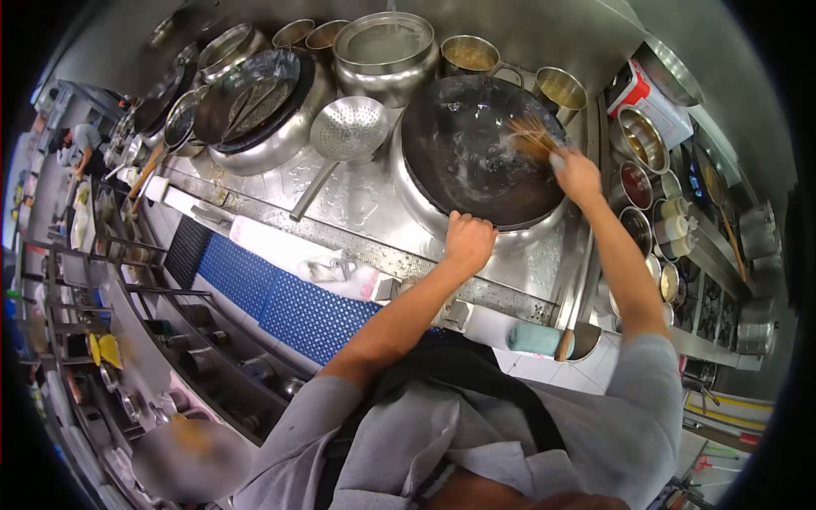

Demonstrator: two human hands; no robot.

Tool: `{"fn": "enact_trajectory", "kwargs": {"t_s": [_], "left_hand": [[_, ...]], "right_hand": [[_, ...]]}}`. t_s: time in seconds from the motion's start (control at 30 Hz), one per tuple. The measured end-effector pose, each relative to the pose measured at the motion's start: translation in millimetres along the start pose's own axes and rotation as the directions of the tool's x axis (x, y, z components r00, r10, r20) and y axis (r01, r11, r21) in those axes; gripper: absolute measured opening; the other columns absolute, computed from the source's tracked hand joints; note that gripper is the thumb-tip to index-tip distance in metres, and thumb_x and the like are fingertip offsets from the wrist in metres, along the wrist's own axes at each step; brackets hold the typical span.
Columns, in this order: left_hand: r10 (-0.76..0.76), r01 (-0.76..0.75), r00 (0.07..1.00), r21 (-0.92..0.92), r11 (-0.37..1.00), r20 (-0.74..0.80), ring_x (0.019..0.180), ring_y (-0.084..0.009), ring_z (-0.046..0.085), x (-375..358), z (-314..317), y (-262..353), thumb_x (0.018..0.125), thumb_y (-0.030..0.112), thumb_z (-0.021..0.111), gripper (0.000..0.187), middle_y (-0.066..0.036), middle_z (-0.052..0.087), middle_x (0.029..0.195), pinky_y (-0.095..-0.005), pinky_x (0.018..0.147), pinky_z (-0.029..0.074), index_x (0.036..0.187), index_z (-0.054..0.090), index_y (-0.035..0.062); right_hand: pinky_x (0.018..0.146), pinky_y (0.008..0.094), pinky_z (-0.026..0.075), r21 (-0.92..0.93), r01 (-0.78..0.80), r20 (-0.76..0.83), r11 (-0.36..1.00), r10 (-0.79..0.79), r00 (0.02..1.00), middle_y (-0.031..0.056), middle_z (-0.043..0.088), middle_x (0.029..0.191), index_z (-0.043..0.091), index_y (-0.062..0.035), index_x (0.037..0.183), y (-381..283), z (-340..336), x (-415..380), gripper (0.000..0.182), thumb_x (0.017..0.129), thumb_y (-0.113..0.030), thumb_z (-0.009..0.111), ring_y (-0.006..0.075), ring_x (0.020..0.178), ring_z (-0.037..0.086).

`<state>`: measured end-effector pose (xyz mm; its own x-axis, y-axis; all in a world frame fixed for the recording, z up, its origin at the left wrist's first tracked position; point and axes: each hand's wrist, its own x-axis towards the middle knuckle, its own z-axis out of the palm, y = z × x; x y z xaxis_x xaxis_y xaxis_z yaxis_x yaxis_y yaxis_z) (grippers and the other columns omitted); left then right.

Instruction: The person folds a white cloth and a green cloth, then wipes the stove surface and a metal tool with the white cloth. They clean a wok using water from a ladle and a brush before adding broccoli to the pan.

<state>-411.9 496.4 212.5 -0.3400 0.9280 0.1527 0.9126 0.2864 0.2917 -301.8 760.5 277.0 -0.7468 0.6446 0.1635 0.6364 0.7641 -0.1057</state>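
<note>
A large dark wok (463, 174) sits on the steel burner ring, with water splashed about inside it. My left hand (470, 245) is closed on the wok's near rim. In my right hand (578, 177) is a bamboo wok brush (533, 138), its bristles against the wok's right inner wall amid the water. The fingers are wrapped round the brush's end, so most of its grip is hidden. Left of the wok lies a perforated strainer ladle (349, 127), its long handle pointing toward me.
Another dark wok (255, 98) stands on the left burner. Behind are a big steel pot (383, 42) of water and several pots, one holding yellowish liquid (561, 87). Sauce containers (635, 185) line the right side. Blue matting (285, 289) covers the floor. Another person (85, 140) stands far left.
</note>
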Motion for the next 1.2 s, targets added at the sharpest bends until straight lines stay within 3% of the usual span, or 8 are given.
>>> {"fn": "enact_trajectory", "kwargs": {"t_s": [0.07, 0.2, 0.4, 0.53, 0.67, 0.8, 1.0, 1.2], "left_hand": [[0.007, -0.007, 1.0, -0.008, 1.0, -0.007, 0.081, -0.025, 0.067, 0, 6, 1, 0.093, 0.035, 0.065, 0.031, -0.01, 0.073, 0.078, -0.0413, 0.083, 0.04, 0.08, 0.074, 0.0093], [-0.021, 0.012, 0.991, 0.072, 0.997, 0.129, 0.079, -0.0271, 0.07, 4, -3, 4, 0.095, 0.034, 0.062, 0.032, -0.011, 0.074, 0.078, -0.0425, 0.082, 0.043, 0.081, 0.076, 0.0094], [-0.01, -0.009, 0.98, 0.093, 0.996, 0.2, 0.081, -0.0301, 0.073, 2, 0, -2, 0.096, 0.035, 0.06, 0.033, -0.012, 0.074, 0.081, -0.0442, 0.079, 0.052, 0.082, 0.076, 0.0101], [0.032, -0.033, 0.996, 0.003, 0.999, 0.083, 0.081, -0.0307, 0.073, -20, -25, 7, 0.095, 0.039, 0.063, 0.035, -0.014, 0.074, 0.08, -0.0434, 0.079, 0.053, 0.081, 0.075, 0.009], [0.087, -0.089, 0.996, -0.075, 0.993, -0.03, 0.073, -0.0333, 0.072, -45, -39, 19, 0.092, 0.038, 0.066, 0.034, -0.016, 0.071, 0.071, -0.0445, 0.078, 0.053, 0.081, 0.073, 0.0069], [0.063, -0.077, 0.991, -0.12, 0.99, -0.115, 0.07, -0.0341, 0.071, -55, -44, 18, 0.091, 0.039, 0.068, 0.034, -0.016, 0.07, 0.069, -0.0452, 0.076, 0.053, 0.079, 0.071, 0.0066], [0.024, -0.066, 0.981, -0.213, 0.975, -0.192, 0.069, -0.0342, 0.071, -69, -57, 24, 0.09, 0.039, 0.07, 0.034, -0.016, 0.069, 0.068, -0.045, 0.074, 0.053, 0.079, 0.069, 0.0063], [-0.011, -0.077, 0.954, -0.283, 0.956, -0.298, 0.064, -0.0343, 0.069, -85, -54, 23, 0.09, 0.039, 0.07, 0.034, -0.015, 0.068, 0.065, -0.0451, 0.068, 0.053, 0.077, 0.067, 0.0068]], "right_hand": [[0.09, 0.048, 0.055, 0.146, -0.003, -0.135, 0.989, 0.022, 0.991, 0.0149, 0.07, 0.115, 0.07, -0.0158, 0.12, -29, 55, 47, 0.036, 0.086, -0.026, 0.072, 0.038, 0.102, 0.069], [0.093, 0.0471, 0.054, 0.411, -0.171, 0.025, 0.896, 0.176, 0.984, 0.0197, 0.073, 0.108, 0.072, -0.0123, 0.116, -131, 68, 44, 0.041, 0.078, -0.026, 0.08, 0.0405, 0.106, 0.068], [0.096, 0.0423, 0.053, 0.573, 0.205, 0.07, 0.794, -0.296, 0.952, 0.0196, 0.073, 0.112, 0.072, -0.0063, 0.119, -111, -13, -58, 0.047, 0.077, -0.025, 0.079, 0.0385, 0.105, 0.069], [0.096, 0.0372, 0.052, 0.463, -0.049, 0.217, 0.885, -0.059, 0.974, 0.0214, 0.073, 0.114, 0.073, -0.0035, 0.119, -65, -101, -118, 0.046, 0.077, -0.022, 0.079, 0.0337, 0.105, 0.071], [0.065, 0.0305, 0.053, 0.7, -0.242, 0.076, 0.671, 0.267, 0.961, 0.0109, 0.074, 0.1, 0.07, -0.0058, 0.127, -45, -119, -162, 0.044, 0.085, -0.019, 0.077, 0.0185, 0.076, 0.068], [0.043, 0.0234, 0.041, 0.808, -0.137, -0.128, 0.574, 0.396, 0.909, 0.0042, 0.07, 0.092, 0.068, -0.009, 0.132, -44, -132, -184, 0.044, 0.091, -0.022, 0.075, 0.0082, 0.055, 0.055], [0.041, 0.0196, 0.036, 0.821, 0.022, -0.277, 0.571, 0.363, 0.89, 0.0051, 0.072, 0.099, 0.066, -0.0096, 0.134, -72, -149, -181, 0.044, 0.092, -0.02, 0.076, 0.0051, 0.052, 0.051], [0.09, 0.0282, 0.05, 0.663, 0.123, -0.354, 0.738, 0.164, 0.921, 0.0118, 0.071, 0.117, 0.064, -0.0014, 0.135, -88, -164, -159, 0.046, 0.094, -0.018, 0.075, 0.0153, 0.1, 0.065]]}}
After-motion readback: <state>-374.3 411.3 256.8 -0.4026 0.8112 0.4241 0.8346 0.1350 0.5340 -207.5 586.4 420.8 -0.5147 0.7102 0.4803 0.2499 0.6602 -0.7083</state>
